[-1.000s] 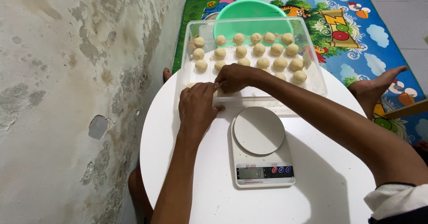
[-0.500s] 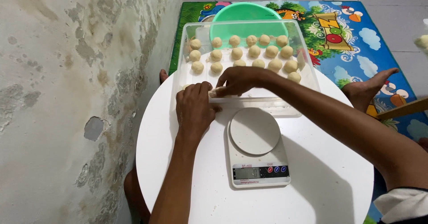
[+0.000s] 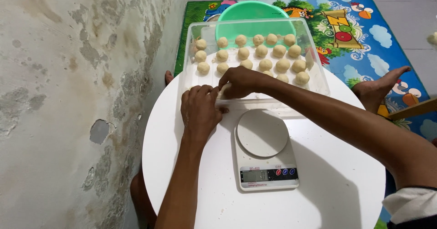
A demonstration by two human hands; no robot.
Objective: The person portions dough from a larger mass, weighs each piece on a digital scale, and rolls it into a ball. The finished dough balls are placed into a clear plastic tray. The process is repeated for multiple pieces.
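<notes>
Both hands meet at the near edge of the clear plastic tray [image 3: 318, 81]. The left hand [image 3: 199, 110] and right hand [image 3: 241, 81] are closed together on a pale dough piece [image 3: 224, 91] just inside that edge. Dough balls [image 3: 266, 65] sit in rows farther inside the tray. The dough looks soft, light and easily dented; cupped fingertips suit it best. A digital scale [image 3: 264, 149] stands near the tray on the white round table [image 3: 337, 201].
</notes>
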